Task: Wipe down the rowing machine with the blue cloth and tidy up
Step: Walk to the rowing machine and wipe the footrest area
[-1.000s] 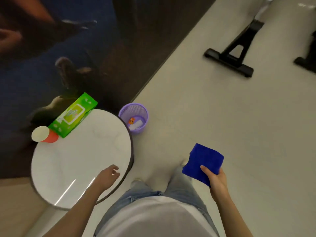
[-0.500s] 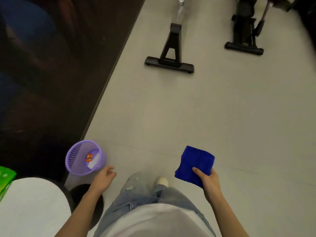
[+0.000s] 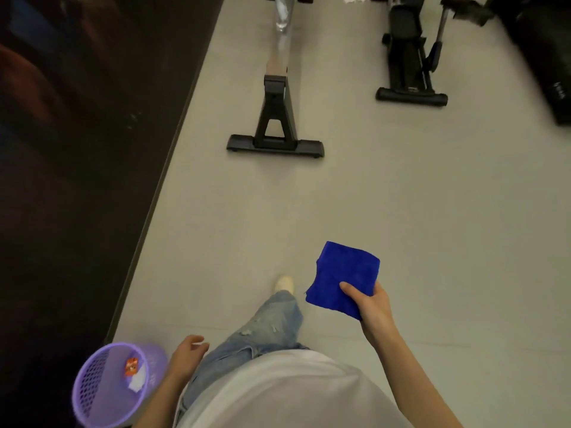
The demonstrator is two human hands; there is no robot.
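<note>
My right hand [image 3: 372,307] holds a folded blue cloth [image 3: 344,274] out in front of me at waist height, thumb on top. The rowing machine [image 3: 276,118] stands ahead on the pale floor: a black rear foot bar with an A-shaped stand and a silver rail running away to the top edge. Its front end is out of view. My left hand [image 3: 185,355] hangs by my hip with fingers loosely apart and holds nothing.
A purple mesh bin [image 3: 108,386] with scraps inside stands on the floor at the lower left, beside my left hand. A dark wall [image 3: 77,165] runs along the left. Another black exercise machine [image 3: 411,66] stands at the upper right. My leg in jeans steps forward.
The view has turned from the round table towards the rowing machine, which is now nearer. The table has left the view. The cloth stays in my right hand.
</note>
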